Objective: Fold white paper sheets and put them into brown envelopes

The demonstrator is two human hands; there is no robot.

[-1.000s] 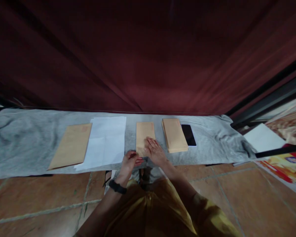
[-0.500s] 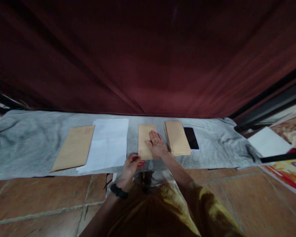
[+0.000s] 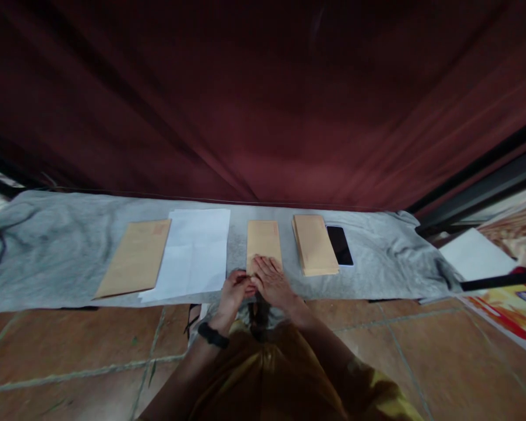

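A narrow brown envelope (image 3: 263, 238) lies on the grey cloth (image 3: 56, 251) straight in front of me. My right hand (image 3: 270, 282) rests flat on its near end, fingers stretched out. My left hand (image 3: 235, 290), with a black wristband, is curled at the envelope's near left corner, fingers pinched on its edge. A stack of brown envelopes (image 3: 314, 244) lies just to the right, and a dark phone (image 3: 339, 245) beside that. White paper sheets (image 3: 196, 252) and a larger brown envelope (image 3: 135, 258) lie to the left.
A dark red curtain (image 3: 263, 99) hangs behind the cloth. Terracotta floor tiles (image 3: 70, 351) lie on the near side. At the right are a white sheet (image 3: 476, 255), a black bar (image 3: 499, 282) and colourful printed material (image 3: 515, 304).
My right hand slid back along the narrow envelope from its middle to its near end, meeting my left hand at the near edge. The view shifted slightly.
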